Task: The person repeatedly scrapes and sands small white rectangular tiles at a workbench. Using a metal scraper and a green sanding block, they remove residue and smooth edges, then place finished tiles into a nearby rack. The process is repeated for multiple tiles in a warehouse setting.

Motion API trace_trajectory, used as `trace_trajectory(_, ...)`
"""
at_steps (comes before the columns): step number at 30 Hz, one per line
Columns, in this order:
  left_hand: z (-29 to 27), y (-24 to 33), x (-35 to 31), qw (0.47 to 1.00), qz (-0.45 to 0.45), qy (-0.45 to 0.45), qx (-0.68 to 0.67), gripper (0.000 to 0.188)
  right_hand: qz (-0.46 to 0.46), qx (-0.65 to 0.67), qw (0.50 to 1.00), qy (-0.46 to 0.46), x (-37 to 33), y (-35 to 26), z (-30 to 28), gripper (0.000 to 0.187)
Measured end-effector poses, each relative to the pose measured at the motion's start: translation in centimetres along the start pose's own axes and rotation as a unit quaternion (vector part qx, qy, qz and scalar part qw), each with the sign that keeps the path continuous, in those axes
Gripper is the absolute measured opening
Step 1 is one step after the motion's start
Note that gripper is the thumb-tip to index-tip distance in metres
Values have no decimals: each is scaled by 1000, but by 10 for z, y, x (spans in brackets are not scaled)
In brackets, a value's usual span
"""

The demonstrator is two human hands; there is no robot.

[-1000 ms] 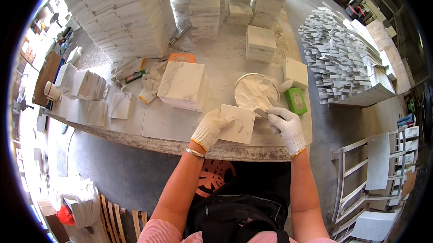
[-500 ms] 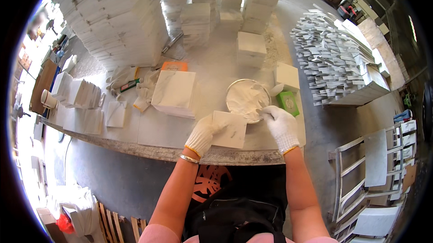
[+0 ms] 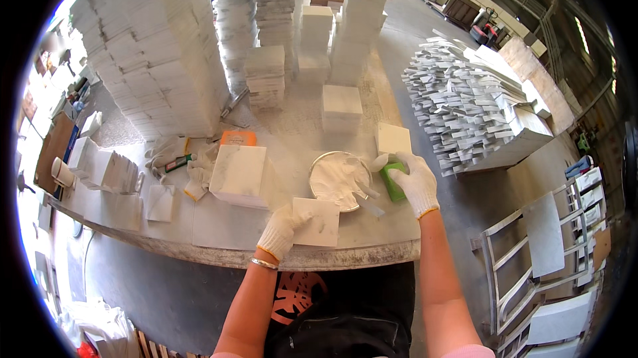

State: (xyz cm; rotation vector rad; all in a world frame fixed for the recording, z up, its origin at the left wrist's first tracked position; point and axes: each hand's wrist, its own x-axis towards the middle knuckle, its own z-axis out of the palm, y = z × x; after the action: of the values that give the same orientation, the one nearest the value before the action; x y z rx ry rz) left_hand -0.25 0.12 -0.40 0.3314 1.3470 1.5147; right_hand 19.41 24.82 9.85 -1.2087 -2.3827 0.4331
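My left hand (image 3: 279, 230), in a white knitted glove, grips the left edge of a square marble tile (image 3: 318, 223) near the table's front edge. My right hand (image 3: 417, 184), gloved likewise, has its fingers closed around a green block (image 3: 392, 181) right of a round bowl. White paste fills this bowl (image 3: 314, 173). A pale scraper (image 3: 369, 206) leans over the bowl's lower right rim, apart from both hands. Left of the bowl stands a stack of square tiles (image 3: 239, 173), with an orange block (image 3: 238, 138) behind it.
Tall tile stacks (image 3: 156, 59) rise at the far left, and a smaller stack (image 3: 342, 108) stands behind the bowl. Loose gloves (image 3: 198, 182) and a green-handled tool (image 3: 178, 163) lie at the left. Stone strips (image 3: 458, 102) are piled beyond the table's right side, near a metal rack (image 3: 498, 271).
My right hand has left the bowl and taken hold of the green block, which is now tilted. The scraper lies at the bowl's rim. My left hand keeps the tile; the view has shifted.
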Motion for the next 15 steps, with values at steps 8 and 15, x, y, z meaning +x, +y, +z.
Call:
trace_trajectory(8, 0, 1, 2, 998, 27, -6, -65, 32, -6, -60, 996, -61, 38, -4, 40, 35)
trace_trajectory(15, 3, 4, -7, 999, 34, -6, -18, 31, -15, 180, 983, -32, 14, -1, 19, 38)
